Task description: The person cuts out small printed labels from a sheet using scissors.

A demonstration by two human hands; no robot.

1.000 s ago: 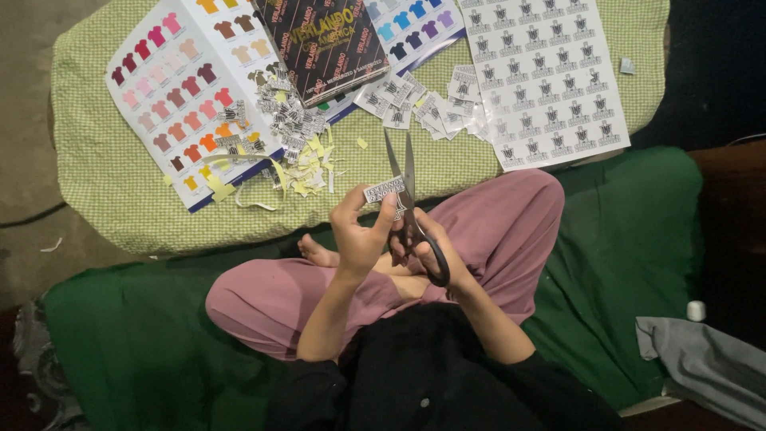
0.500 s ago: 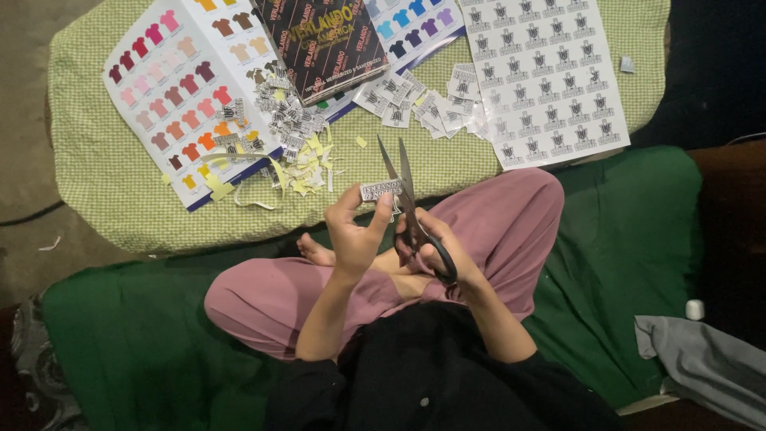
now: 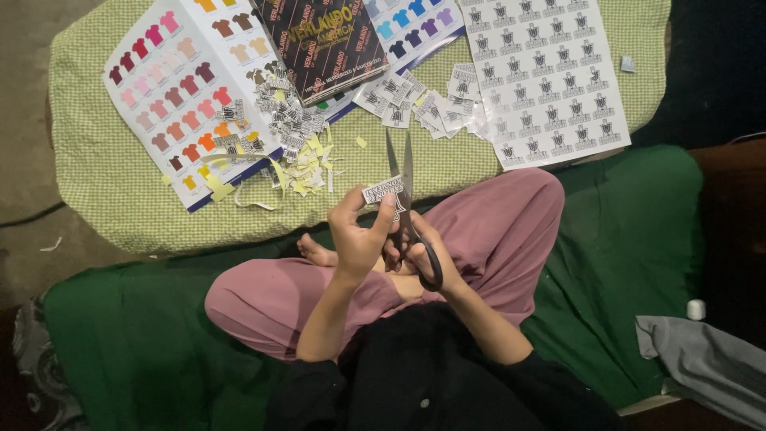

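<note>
Small printed paper label [image 3: 383,192] sits pinched in the left hand [image 3: 357,236] above the lap, against open black-handled steel scissors [image 3: 405,209], blades parted, gripped by the right hand [image 3: 423,257]. Cut labels [image 3: 415,102] lie on green checked cloth [image 3: 112,175].

scissors [image 3: 401,179]: shiny metal blades | label [image 3: 381,191]: paper | colour chart [image 3: 187,88]: glossy paper | mat [image 3: 104,175]: woven cloth
</note>
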